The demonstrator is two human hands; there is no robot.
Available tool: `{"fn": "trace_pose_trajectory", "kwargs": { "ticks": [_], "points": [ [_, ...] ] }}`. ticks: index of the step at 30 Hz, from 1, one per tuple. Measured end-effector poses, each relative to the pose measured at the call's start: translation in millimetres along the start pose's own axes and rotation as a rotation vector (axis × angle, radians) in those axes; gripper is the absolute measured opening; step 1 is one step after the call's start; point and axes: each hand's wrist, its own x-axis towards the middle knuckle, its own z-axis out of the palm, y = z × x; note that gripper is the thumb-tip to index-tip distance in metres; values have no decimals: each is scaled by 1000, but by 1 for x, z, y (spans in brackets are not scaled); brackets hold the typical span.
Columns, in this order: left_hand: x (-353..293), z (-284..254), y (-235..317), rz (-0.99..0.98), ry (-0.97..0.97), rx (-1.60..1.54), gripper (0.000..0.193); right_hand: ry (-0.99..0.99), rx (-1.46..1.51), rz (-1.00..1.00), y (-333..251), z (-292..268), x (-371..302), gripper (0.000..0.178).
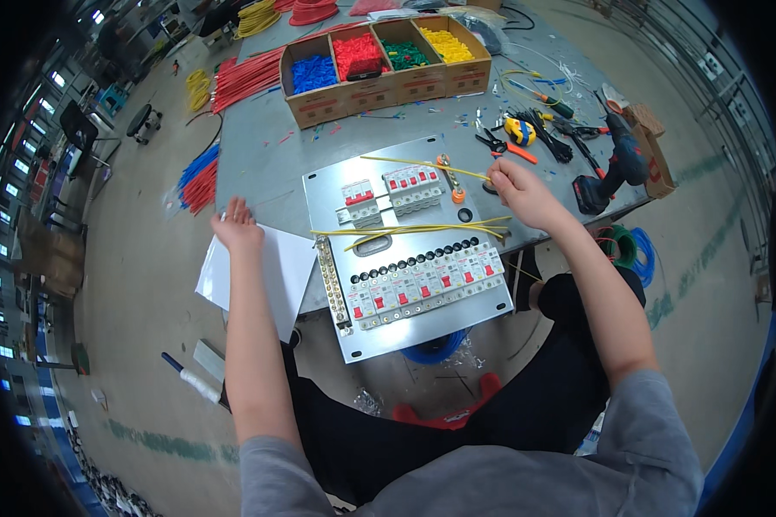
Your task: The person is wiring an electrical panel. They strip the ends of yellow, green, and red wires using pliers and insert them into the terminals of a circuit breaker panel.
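Note:
My right hand (519, 194) is closed around one end of a thin yellow wire (405, 161), which stretches leftward above the far part of a metal mounting plate (431, 329). Several loose yellow wires (422, 230) lie across the plate's middle. Nearer me runs a row of circuit breakers (422, 289) with red switches; two smaller breaker groups (360, 200) (414, 185) sit farther back. A brass terminal strip (330, 280) lines the left edge, and a second bar (450, 179) stands at the far right. My left hand (237, 226) holds nothing, fingers stretched, beside white paper (272, 267).
A divided cardboard box (388, 93) of coloured wire-end caps stands at the back. To the right lie orange-handled pliers (509, 148), a yellow tape measure (520, 131) and a cordless drill (612, 164). Red wire bundles (250, 79) rest at far left; the plate overhangs the table's near edge.

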Motion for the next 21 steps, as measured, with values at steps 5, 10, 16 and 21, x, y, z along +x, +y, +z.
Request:
{"fn": "trace_pose_trajectory", "kwargs": {
  "ticks": [5,10,16,21],
  "points": [
    [-26,18,-18,564,366,921,60,9,-174,-115,-2,-1,1,24],
    [-141,47,0,1217,-327,1321,46,-32,-312,-130,-43,7,-18,22],
    [-322,74,-32,533,-842,1626,28,-33,-428,-412,-60,22,-44,11],
    [-344,59,-43,166,-863,1203,26,-52,344,-209,-47,35,-36,13]
  ]
}}
